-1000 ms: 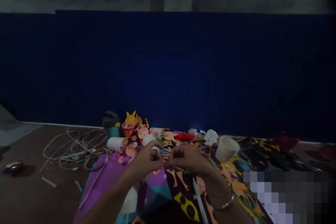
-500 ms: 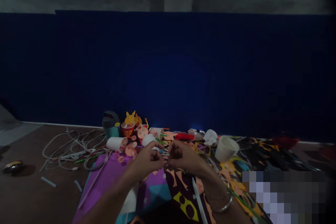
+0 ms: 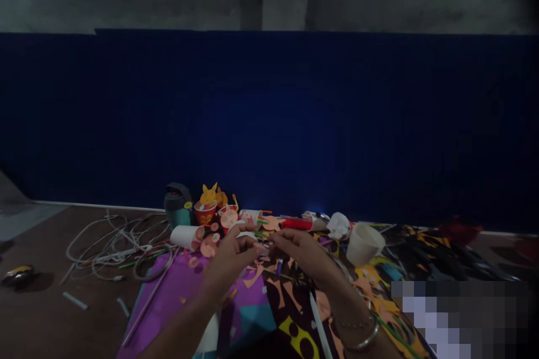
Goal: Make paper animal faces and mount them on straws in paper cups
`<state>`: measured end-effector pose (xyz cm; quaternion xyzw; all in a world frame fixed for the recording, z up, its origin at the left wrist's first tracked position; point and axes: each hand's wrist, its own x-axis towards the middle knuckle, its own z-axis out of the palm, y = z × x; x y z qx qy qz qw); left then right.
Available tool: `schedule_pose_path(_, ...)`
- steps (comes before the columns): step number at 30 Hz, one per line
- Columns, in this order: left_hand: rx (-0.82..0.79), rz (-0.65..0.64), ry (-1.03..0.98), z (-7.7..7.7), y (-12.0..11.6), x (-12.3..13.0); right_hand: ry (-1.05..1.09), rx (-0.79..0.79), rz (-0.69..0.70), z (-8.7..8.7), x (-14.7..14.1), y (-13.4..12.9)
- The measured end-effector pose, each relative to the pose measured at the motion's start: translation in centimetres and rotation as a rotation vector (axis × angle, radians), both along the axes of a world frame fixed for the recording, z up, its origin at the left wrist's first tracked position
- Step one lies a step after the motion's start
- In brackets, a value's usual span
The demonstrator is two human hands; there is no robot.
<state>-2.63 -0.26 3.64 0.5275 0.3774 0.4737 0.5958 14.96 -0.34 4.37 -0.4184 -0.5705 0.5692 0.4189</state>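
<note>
My left hand (image 3: pixel 233 255) and my right hand (image 3: pixel 301 251) come together above the middle of the cluttered table. Their fingers are bent in pinches, with the fingertips almost meeting. Between them shows a small pale pinkish bit (image 3: pixel 261 249), too small and dim to name. Right below lie a purple sheet (image 3: pixel 189 275) and dark paper with peach cut-outs (image 3: pixel 290 294). Just beyond the hands stand paper cups with animal faces, such as a peach one (image 3: pixel 229 216) and a yellow one (image 3: pixel 208 195). A white paper cup (image 3: pixel 185 236) lies on its side left of my left hand.
Tangled white cables (image 3: pixel 122 247) spread at the left, near a teal and dark grey container (image 3: pixel 177 207). To the right are a white cup (image 3: pixel 364 244), crumpled white paper (image 3: pixel 338 226) and orange paper scraps (image 3: pixel 374 286). A blue panel (image 3: pixel 269 123) stands behind the table.
The scene sits slightly lower in view. My right fingers have stretched leftward toward the left fingertips, and a small pinkish bit now shows between the hands.
</note>
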Motion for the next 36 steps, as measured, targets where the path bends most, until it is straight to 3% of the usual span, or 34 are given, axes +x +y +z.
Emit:
schedule_pose_path(4, -0.019, -0.009, 0.011, 0.0, -0.1, 0.2, -0.044, -0.047, 0.076, -0.8, -0.1, 0.0)
schedule_pose_path(10, 0.004, 0.03, 0.029, -0.6, -0.1, 0.5, -0.088, -0.021, 0.046, -1.5, -0.6, 0.2)
schedule_pose_path(12, 0.05, 0.068, 0.071, -0.8, 0.0, 0.4, -0.168, 0.045, 0.021, -1.1, -0.7, 0.0)
schedule_pose_path(16, 0.194, 0.247, 0.186, -0.8, -0.1, 0.3, -0.395, 0.288, -0.181, -0.4, -1.2, -0.4)
schedule_pose_path(20, 0.276, 0.344, 0.305, -0.5, -0.6, 0.4, -0.524, 0.33, -0.198, -1.1, -1.7, -0.7)
schedule_pose_path(36, 0.237, 0.336, 0.282, -0.7, -0.8, 1.0, -0.602, 0.367, -0.192, -1.6, -2.1, -0.6)
